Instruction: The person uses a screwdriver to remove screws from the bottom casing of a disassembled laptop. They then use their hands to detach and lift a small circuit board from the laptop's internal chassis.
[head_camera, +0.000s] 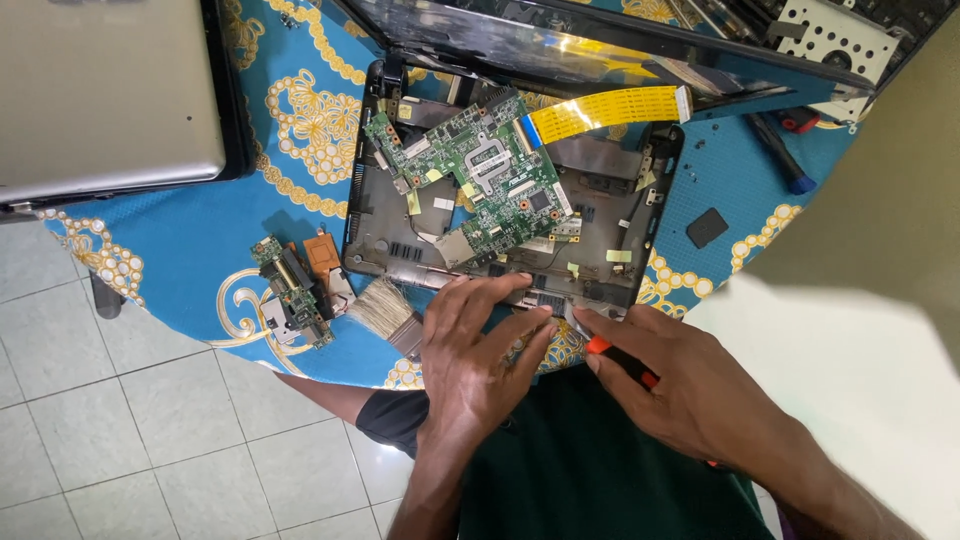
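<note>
Head view: left hand (478, 345) presses flat, fingers spread, on the laptop base (500, 275) edge; right hand (690, 385), closed around an orange-handled tool (618, 358), should pry gently just beside those fingertips.

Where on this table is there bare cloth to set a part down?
Free: the cloth between the closed silver laptop and the small circuit board, and right of the open laptop base around the small black square. Crowded: the near edge, with brush, left hand and right hand holding an orange-handled tool.
</note>
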